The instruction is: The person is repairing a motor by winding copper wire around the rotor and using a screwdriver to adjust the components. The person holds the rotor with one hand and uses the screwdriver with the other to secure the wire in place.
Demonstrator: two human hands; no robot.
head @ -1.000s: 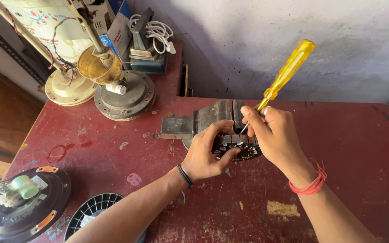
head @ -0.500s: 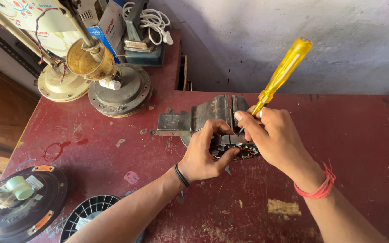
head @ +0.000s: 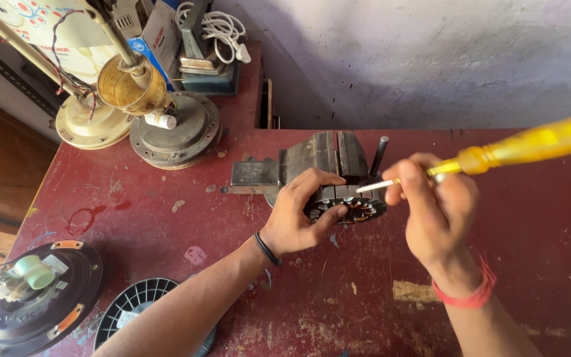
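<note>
One slotted motor stator (head: 355, 206) sits at frame centre, on the red bench (head: 536, 218) against the front of a small grey vise (head: 318, 158). Whether the vise grips it, I cannot tell. Copper windings show in its slots.

Left hand (head: 302, 215): fingers curled over the stator's left rim, thumb pressed along its lower edge, steadying it.

Right hand (head: 434, 205): closed in a pinch around the yellow-handled screwdriver (head: 497, 153). The bare shaft points left, with the tip just above the stator's upper right edge. The handle is motion-blurred.

Judgement on technique: keep the tip on the steel core, away from the copper; short controlled strokes; left thumb out of the blade's line, since a slip would run toward it.

Containers: none open on the bench. Brass-coloured cup-shaped housing (head: 127, 86), upper left, is tilted; contents not visible. Grey round motor base (head: 176, 135) beneath it. Lower left: black fan motor cover (head: 31, 301) carrying a pale green capacitor (head: 34, 271); black ribbed grille (head: 133, 307) beside it.
</note>
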